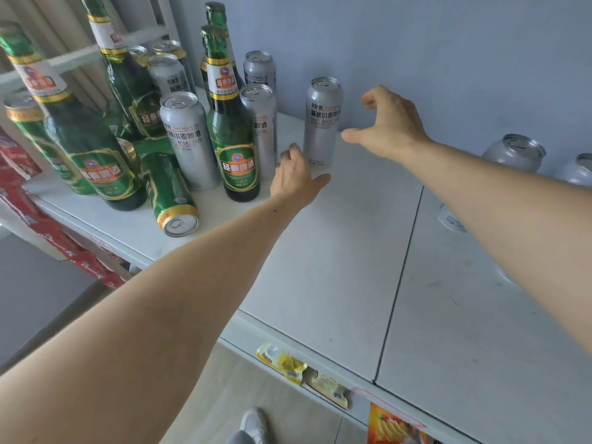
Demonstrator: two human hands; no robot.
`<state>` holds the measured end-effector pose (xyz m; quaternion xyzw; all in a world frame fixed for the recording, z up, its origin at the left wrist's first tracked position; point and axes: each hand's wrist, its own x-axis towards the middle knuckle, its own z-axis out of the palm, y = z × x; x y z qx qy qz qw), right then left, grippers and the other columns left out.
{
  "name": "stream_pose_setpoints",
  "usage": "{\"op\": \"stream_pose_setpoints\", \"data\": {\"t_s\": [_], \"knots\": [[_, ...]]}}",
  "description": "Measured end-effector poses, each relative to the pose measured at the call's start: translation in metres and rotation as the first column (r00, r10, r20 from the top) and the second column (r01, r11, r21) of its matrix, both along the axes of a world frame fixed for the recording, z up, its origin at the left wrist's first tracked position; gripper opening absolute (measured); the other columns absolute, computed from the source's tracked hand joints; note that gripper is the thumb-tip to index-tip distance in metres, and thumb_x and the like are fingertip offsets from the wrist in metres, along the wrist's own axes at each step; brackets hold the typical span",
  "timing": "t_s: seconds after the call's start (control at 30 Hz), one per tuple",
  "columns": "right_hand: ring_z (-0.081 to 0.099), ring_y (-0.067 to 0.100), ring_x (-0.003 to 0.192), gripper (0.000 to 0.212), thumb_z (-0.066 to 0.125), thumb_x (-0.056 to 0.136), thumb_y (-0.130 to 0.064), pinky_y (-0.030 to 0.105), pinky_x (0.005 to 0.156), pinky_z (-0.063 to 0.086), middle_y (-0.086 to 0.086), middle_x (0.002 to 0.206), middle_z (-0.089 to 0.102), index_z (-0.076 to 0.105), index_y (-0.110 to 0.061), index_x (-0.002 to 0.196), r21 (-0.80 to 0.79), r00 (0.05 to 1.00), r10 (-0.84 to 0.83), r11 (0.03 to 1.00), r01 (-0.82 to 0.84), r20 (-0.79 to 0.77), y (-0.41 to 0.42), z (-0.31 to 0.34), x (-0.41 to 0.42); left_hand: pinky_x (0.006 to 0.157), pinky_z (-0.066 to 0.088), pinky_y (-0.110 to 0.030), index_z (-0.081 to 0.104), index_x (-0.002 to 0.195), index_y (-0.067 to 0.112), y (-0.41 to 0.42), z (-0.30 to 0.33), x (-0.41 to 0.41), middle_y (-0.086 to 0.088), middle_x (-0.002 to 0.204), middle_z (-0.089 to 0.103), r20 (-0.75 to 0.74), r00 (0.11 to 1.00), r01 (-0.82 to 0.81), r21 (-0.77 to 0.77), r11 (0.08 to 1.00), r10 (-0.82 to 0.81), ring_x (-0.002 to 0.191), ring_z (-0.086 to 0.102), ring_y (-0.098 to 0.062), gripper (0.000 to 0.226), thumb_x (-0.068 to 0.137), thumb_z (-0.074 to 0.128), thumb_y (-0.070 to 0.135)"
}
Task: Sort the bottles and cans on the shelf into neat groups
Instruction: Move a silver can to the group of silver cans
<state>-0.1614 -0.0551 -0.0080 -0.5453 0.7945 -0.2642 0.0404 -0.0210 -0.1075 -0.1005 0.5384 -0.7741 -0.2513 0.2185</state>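
Silver can (323, 121) stands upright, long axis vertical, alone on the shelf (336, 267) between my hands | right hand (389, 123) spread, empty, just right of it, looks nearer | left hand (296, 177) by its base, fingers curled, can't tell if touching | guessing right hand grabs it, other silver cans (515, 152) sit far right

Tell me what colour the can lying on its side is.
Green, gold band near its silver end; head view.

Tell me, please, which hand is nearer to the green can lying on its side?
Left. The left hand hovers just right of the lying green can, beyond a green bottle. The right hand is farther right, past a standing silver can.
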Motion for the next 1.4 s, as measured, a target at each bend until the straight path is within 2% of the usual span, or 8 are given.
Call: {"op": "stream_pose_setpoints", "data": {"t_s": [0.17, 0.3, 0.37, 0.47, 0.7, 1.03, 1.2, 1.4], "knots": [[0.040, 0.022, 0.134, 0.092, 0.078, 0.072, -0.049, 0.036, 0.105, 0.038, 0.002, 0.148, 0.040, 0.031, -0.018, 0.144, 0.015, 0.999, 0.044, 0.999, -0.044, 0.021, -0.044, -0.006, 0.002, 0.080, 0.043, -0.035, 0.026, 0.137, 0.003, -0.035, -0.003, -0.010, -0.016, 0.137, 0.041, -0.104, 0.993, 0.064, 0.053, 0.997, -0.058, 0.122, 0.047, -0.033, 0.075, 0.084, 0.069, 0.037], [0.042, 0.026, 0.131, 0.097, 0.079, 0.071, -0.050, 0.033, 0.098, 0.037, 0.007, 0.146, 0.038, 0.025, -0.020, 0.146, 0.039, 0.998, 0.060, 0.997, -0.061, 0.037, -0.064, -0.005, 0.005, 0.093, 0.041, -0.033, 0.008, 0.149, 0.004, -0.053, -0.007, -0.023, -0.016, 0.146, 0.036, -0.133, 0.988, 0.088, 0.107, 0.990, -0.073, 0.132, 0.040, -0.031, 0.093, 0.086, 0.066, 0.038], [0.043, 0.027, 0.130, 0.092, 0.075, 0.076, -0.050, 0.032, 0.098, 0.038, 0.008, 0.145, 0.040, 0.025, -0.018, 0.147, 0.053, 0.997, 0.064, 0.996, -0.066, 0.044, -0.070, -0.004, 0.007, 0.093, 0.041, -0.035, 0.014, 0.147, 0.004, -0.060, -0.006, -0.029, -0.016, 0.143, 0.040, -0.148, 0.987, 0.089, 0.119, 0.989, -0.071, 0.130, 0.043, -0.032, 0.087, 0.086, 0.066, 0.038], [0.044, 0.025, 0.129, 0.077, 0.067, 0.085, -0.045, 0.027, 0.095, 0.038, 0.006, 0.141, 0.046, 0.030, -0.016, 0.145, 0.060, 0.996, 0.072, 0.995, -0.075, 0.058, -0.078, -0.003, 0.009, 0.083, 0.040, -0.033, 0.032, 0.132, 0.004, -0.071, -0.003, -0.041, -0.016, 0.130, 0.050, -0.240, 0.969, 0.093, 0.108, 0.990, -0.064, 0.120, 0.050, -0.033, 0.066, 0.086, 0.066, 0.036], [0.050, 0.025, 0.118, 0.062, 0.070, 0.082, -0.040, 0.030, 0.088, 0.042, 0.007, 0.130, 0.052, 0.045, -0.009, 0.130, 0.012, 0.996, 0.052, 0.999, -0.053, 0.069, -0.081, -0.004, 0.009, 0.075, 0.041, -0.033, 0.040, 0.120, 0.006, -0.071, -0.008, -0.042, -0.016, 0.118, 0.055, -0.280, 0.959, 0.046, 0.042, 0.998, -0.033, 0.108, 0.054, -0.034, 0.051, 0.086, 0.065, 0.035], [0.052, 0.023, 0.114, 0.059, 0.073, 0.080, -0.039, 0.026, 0.081, 0.039, 0.005, 0.126, 0.054, 0.050, -0.011, 0.126, 0.002, 0.997, 0.018, 1.000, -0.018, 0.075, -0.013, 0.019, -0.010, 0.076, 0.041, -0.035, 0.041, 0.117, 0.008, -0.005, 0.014, -0.047, -0.012, 0.118, 0.056, -0.192, 0.976, 0.100, -0.015, 0.995, -0.101, 0.108, 0.055, -0.032, 0.052, 0.084, 0.066, 0.040], [0.049, 0.022, 0.123, 0.066, 0.073, 0.079, -0.040, 0.024, 0.087, 0.036, 0.004, 0.133, 0.052, 0.047, -0.012, 0.133, 0.043, 0.999, 0.001, 0.999, -0.003, 0.049, 0.040, 0.037, -0.027, 0.072, 0.039, -0.035, 0.041, 0.113, 0.009, 0.047, 0.028, -0.061, -0.011, 0.116, 0.058, -0.193, 0.971, 0.142, -0.008, 0.990, -0.141, 0.106, 0.056, -0.033, 0.050, 0.083, 0.068, 0.040], [0.056, 0.018, 0.106, 0.055, 0.076, 0.074, -0.042, 0.025, 0.079, 0.038, 0.000, 0.117, 0.060, 0.059, -0.016, 0.119, 0.094, 0.998, -0.040, 0.995, 0.036, 0.044, 0.100, 0.047, -0.048, 0.072, 0.041, -0.035, 0.042, 0.112, 0.011, 0.104, 0.032, -0.081, -0.009, 0.114, 0.059, -0.206, 0.959, 0.204, 0.020, 0.979, -0.196, 0.104, 0.056, -0.031, 0.051, 0.082, 0.069, 0.042]]}}
